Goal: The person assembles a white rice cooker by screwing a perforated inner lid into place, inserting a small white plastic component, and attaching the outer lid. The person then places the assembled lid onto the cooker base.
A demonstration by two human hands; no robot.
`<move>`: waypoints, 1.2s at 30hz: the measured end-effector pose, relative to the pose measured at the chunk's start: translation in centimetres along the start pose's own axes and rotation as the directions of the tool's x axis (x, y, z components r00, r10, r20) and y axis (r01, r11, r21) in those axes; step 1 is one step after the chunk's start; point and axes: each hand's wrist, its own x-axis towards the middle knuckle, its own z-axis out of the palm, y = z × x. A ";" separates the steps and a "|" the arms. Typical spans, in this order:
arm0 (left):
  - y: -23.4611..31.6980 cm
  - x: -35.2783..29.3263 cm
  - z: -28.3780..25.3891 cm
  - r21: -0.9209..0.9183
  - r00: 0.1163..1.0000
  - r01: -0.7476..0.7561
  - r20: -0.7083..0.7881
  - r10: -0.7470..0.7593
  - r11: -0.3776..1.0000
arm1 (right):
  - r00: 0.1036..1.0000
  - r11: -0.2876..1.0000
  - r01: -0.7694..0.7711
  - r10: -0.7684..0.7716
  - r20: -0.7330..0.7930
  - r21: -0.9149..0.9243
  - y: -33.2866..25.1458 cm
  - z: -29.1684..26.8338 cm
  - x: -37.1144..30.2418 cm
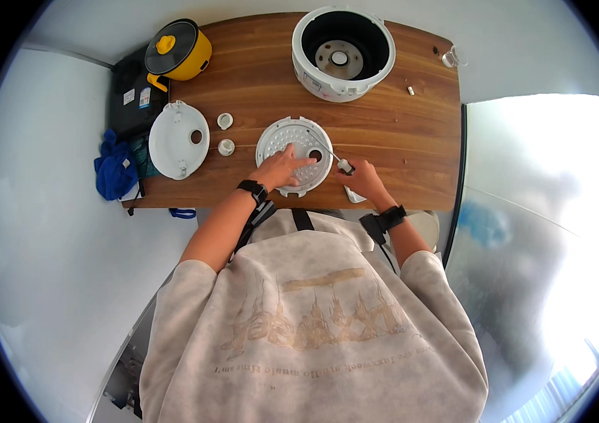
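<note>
White rice-cooker lid panel [298,139] lies beneath the left hand [282,170], spread wide, apparently steadying it for the screwdriver [344,166] clasped in the curled right hand [365,181].

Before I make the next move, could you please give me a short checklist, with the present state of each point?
1. Right hand grips the thin metal-shafted screwdriver with a pale handle: ok.
2. Left hand rests on the round white disc with a dark hole: ok.
3. Screwdriver tip is seated in a screw: cannot tell, too small.
4. Two small round white caps lie apart from the disc, on its left: ok.
5. White round cooker body with black interior stands apart from both hands: ok.
</note>
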 end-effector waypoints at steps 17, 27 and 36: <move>-1.0 1.3 1.5 0.048 0.996 0.041 -0.075 -0.037 0.998 | 0.991 0.986 0.130 -0.125 0.043 -0.109 2.4 2.9 1.1; -2.8 2.0 1.4 -0.094 0.945 -0.004 -0.325 -0.027 0.996 | 0.990 0.999 -0.040 0.038 -0.133 -0.010 0.9 5.7 2.9; -3.3 2.6 0.8 -0.131 0.930 0.017 -0.363 -0.064 0.991 | 0.983 0.995 -0.041 0.057 -0.176 0.094 1.3 5.7 4.1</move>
